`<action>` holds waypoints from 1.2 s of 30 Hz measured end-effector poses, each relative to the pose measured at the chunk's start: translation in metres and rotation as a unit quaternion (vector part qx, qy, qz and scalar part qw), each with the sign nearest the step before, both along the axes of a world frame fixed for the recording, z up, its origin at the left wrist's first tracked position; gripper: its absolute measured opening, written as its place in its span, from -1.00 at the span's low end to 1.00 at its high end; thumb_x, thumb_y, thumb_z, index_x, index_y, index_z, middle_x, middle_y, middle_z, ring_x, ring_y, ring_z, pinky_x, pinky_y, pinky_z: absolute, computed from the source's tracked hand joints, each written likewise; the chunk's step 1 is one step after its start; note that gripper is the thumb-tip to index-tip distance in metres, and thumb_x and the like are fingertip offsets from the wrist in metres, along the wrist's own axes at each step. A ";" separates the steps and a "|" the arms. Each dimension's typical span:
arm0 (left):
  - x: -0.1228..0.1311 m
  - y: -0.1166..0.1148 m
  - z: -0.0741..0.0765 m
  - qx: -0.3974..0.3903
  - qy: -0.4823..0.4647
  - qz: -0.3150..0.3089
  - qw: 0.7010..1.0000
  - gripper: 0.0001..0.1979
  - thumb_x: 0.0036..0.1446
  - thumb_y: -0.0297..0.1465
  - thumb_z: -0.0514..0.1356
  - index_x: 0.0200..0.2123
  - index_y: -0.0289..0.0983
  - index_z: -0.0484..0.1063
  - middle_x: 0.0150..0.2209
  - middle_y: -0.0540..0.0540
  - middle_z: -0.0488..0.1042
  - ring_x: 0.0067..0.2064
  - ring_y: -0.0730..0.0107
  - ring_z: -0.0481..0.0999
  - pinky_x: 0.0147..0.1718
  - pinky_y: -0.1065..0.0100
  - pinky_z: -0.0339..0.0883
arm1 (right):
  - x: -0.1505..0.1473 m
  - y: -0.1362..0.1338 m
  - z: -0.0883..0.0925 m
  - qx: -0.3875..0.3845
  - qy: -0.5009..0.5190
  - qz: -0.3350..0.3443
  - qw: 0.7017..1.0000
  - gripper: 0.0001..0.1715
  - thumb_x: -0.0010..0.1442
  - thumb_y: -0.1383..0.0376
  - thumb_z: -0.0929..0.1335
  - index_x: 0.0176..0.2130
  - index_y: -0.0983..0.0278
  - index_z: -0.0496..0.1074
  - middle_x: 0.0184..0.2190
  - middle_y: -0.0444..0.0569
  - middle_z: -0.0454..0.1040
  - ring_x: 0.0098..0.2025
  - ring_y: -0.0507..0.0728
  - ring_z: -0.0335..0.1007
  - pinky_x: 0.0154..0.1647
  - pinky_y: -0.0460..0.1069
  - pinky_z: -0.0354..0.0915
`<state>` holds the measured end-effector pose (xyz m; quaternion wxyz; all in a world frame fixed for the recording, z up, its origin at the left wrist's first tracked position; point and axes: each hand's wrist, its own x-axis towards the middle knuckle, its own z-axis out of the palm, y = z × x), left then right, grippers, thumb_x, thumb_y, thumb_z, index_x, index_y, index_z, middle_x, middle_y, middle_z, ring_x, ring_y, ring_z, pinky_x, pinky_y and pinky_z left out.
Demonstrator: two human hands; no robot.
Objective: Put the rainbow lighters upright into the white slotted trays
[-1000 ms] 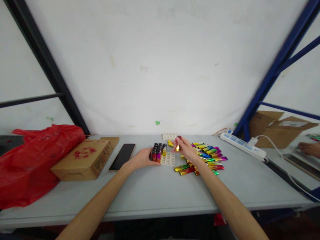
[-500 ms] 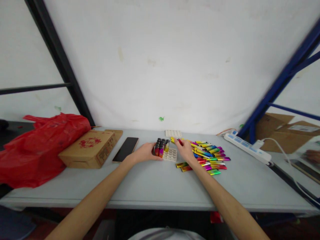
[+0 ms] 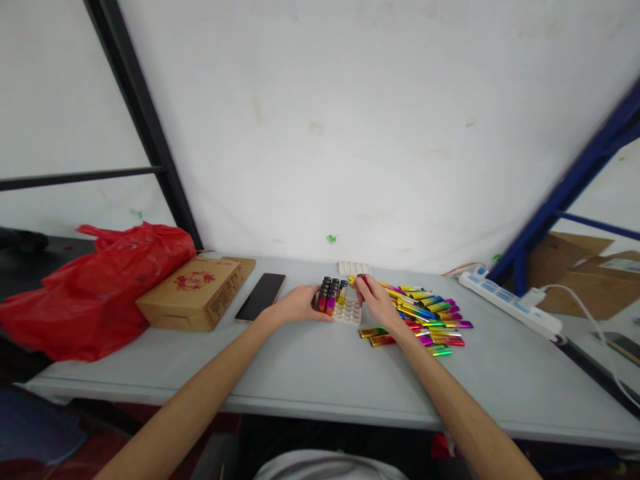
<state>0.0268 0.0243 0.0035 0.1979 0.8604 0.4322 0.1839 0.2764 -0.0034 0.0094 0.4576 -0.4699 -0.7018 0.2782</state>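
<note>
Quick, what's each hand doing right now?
Left hand: curled against the standing lighters; can't tell if it's gripping.
Right hand: closed, holding one lighter.

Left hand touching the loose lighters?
Apart: the head view shows the left hand at the left of the standing lighters, with the white tray's uncovered part between it and the loose lighters.

Loose lighters (image 3: 440,306): foil-like sheen gleams along smooth bodies.
Upright lighters (image 3: 331,304): glossy bodies under black, plastic-looking tops.
Moulded tray (image 3: 349,313): pale, matt, plastic-looking.
Phone-like slab (image 3: 261,297): smooth, dark, glassy face.
Shopping bag (image 3: 100,290): thin red plastic, crinkled and shiny.
Carton (image 3: 193,293): matt brown cardboard.
Power strip (image 3: 510,304): smooth white plastic.
Tabletop (image 3: 320,373): smooth grey with dull sheen.
Wall (image 3: 360,147): matt white, scuffed.
</note>
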 end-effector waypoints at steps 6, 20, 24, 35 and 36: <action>0.001 -0.001 0.001 -0.007 -0.002 0.001 1.000 -0.32 -0.12 0.09 0.40 -0.06 -0.27 0.51 -0.18 -0.14 0.63 -0.21 0.08 0.58 -0.27 0.30 0.34 | 0.004 -0.003 0.005 0.147 -0.197 0.013 0.969 -0.51 0.42 -0.07 0.19 -0.31 0.20 0.40 -0.29 0.03 0.42 -0.20 0.19 0.36 -0.09 0.05 0.28; 0.002 -0.003 0.006 -0.002 0.021 -0.009 1.000 -0.32 -0.09 0.12 0.37 -0.06 -0.27 0.47 -0.29 -0.08 0.59 -0.31 0.17 0.54 -0.37 0.34 0.26 | -0.004 0.005 -0.006 0.083 -0.311 0.017 0.947 -0.58 0.41 -0.01 0.27 -0.25 0.25 0.46 -0.33 0.10 0.55 -0.29 0.22 0.46 -0.22 0.05 0.26; 0.001 -0.001 0.003 0.014 0.021 -0.004 1.000 -0.29 -0.11 0.15 0.36 -0.07 -0.27 0.48 -0.25 -0.11 0.60 -0.28 0.14 0.55 -0.35 0.33 0.27 | -0.009 0.009 -0.005 0.078 -0.357 0.020 0.930 -0.69 0.41 0.09 0.30 -0.15 0.27 0.45 -0.22 0.19 0.57 -0.19 0.28 0.51 -0.14 0.07 0.29; 0.001 -0.002 0.004 0.001 0.019 -0.006 1.000 -0.30 -0.10 0.14 0.37 -0.05 -0.26 0.47 -0.26 -0.08 0.60 -0.30 0.16 0.54 -0.38 0.32 0.27 | 0.022 0.012 0.006 0.093 -0.346 0.007 0.933 -0.53 0.45 0.00 0.22 -0.23 0.25 0.52 -0.31 0.06 0.57 -0.26 0.17 0.47 -0.19 0.00 0.25; 0.001 -0.002 0.005 0.000 0.021 -0.005 1.000 -0.30 -0.10 0.14 0.37 -0.05 -0.26 0.47 -0.26 -0.08 0.60 -0.30 0.16 0.54 -0.38 0.32 0.27 | 0.031 0.017 0.006 0.098 -0.344 -0.021 0.934 -0.56 0.46 0.05 0.21 -0.19 0.25 0.52 -0.29 0.07 0.57 -0.24 0.18 0.46 -0.16 0.00 0.26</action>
